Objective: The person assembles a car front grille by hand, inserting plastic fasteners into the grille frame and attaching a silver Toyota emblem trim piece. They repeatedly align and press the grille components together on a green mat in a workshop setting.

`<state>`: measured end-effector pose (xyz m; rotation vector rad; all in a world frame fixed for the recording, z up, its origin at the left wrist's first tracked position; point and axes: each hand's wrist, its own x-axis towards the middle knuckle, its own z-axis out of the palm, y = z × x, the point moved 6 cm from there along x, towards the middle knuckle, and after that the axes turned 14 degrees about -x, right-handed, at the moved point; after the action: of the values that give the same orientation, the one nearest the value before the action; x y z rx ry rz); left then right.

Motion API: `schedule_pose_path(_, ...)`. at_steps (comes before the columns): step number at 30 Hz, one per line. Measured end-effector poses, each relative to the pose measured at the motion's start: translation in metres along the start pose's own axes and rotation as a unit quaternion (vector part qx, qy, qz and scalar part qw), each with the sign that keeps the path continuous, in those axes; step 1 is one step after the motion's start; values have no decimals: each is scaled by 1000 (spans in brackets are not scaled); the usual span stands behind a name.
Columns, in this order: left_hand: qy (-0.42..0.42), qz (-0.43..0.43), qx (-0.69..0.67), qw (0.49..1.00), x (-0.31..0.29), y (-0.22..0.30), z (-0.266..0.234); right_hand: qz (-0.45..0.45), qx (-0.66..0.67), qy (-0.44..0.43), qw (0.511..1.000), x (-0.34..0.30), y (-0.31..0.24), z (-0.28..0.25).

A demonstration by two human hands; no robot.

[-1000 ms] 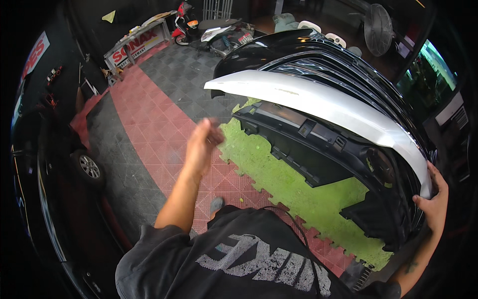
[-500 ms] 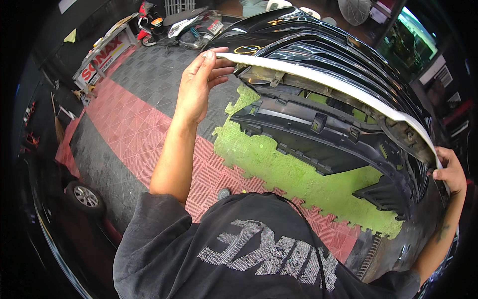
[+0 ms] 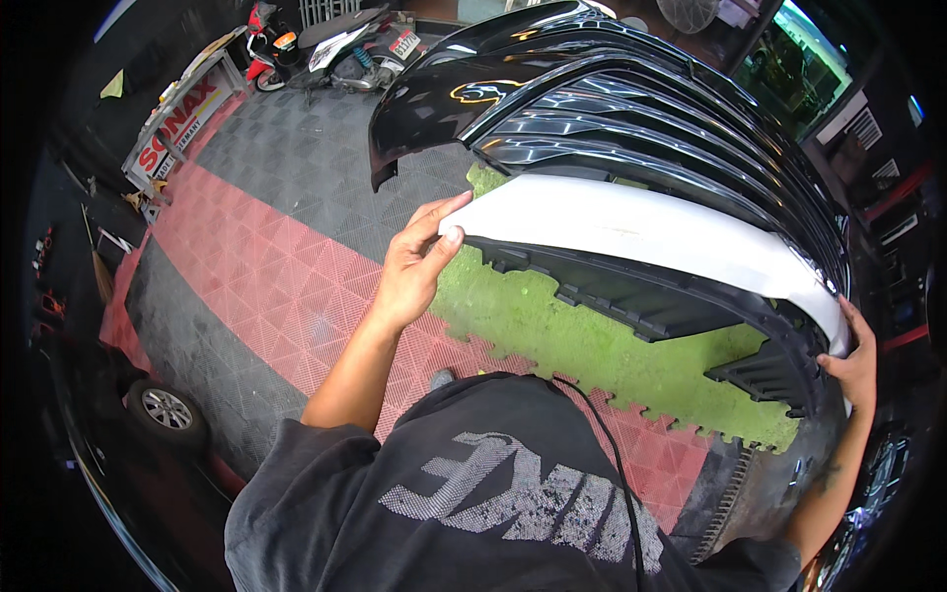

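Between my two hands I hold a long, curved white car trim panel [image 3: 621,229], its smooth outer face turned up. My left hand [image 3: 414,259] pinches its pointed left end between thumb and fingers. My right hand [image 3: 854,363] grips the right end, where the panel bends down. Just beyond it stands a glossy black car bumper [image 3: 419,116] with a slatted grille [image 3: 631,123]. The bumper's dark inner plastic part [image 3: 631,306] shows below the panel, which hides much of it. Under these lies a green foam mat [image 3: 533,316] with jigsaw edges.
Red and grey floor tiles [image 3: 266,247] spread to the left. A motor scooter [image 3: 345,49] is parked at the far left, near a low signboard stand [image 3: 182,123]. A dark car's wheel [image 3: 166,409] shows at lower left. An aquarium [image 3: 799,69] glows at the far right.
The white panel has come down and nearer to me, tipping so that its outer face shows instead of its inner side. Both hands moved with it, keeping their hold.
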<state>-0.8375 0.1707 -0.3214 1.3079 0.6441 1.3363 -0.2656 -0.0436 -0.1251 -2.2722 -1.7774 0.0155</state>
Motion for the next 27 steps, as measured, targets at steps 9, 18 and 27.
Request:
schedule_pose_path(9,4,-15,-19,1000,-7,-38,-14,-21,-65,106,992,-47,-2,41)
schedule_pose_path(18,42,-23,59,997,6,-12,-33,-53,-75,57,994,-27,-35,32)
schedule_pose_path(27,-98,-100,155,978,40,13,19,-23,-129,22,991,-37,-31,31)
